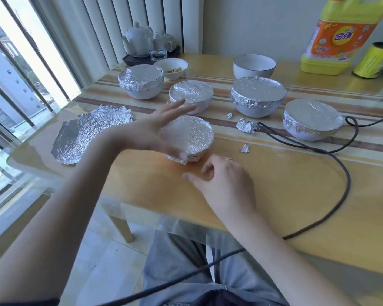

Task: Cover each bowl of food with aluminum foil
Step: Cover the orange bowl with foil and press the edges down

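Several white bowls on the table (274, 195) wear foil covers: the near small bowl (192, 135), a small one behind it (191, 93), one at back left (140, 81), and two larger ones (259, 93) (312, 117) at the right. My left hand (155, 129) hovers with fingers spread over the near bowl's left side, holding nothing. My right hand (223, 180) rests on the table in front of that bowl, fingers loosely curled and empty. A loose crumpled foil sheet (91, 134) lies at the left. An uncovered bowl with food (171, 67) stands at the back.
An empty white bowl (254, 65) stands at the back. A tea set on a dark tray (146, 45) is by the blinds. A yellow detergent bottle (343, 34) and a yellow roll (372, 60) stand at the right. Foil scraps (245, 125) and a dark cable (332, 155) lie on the table.
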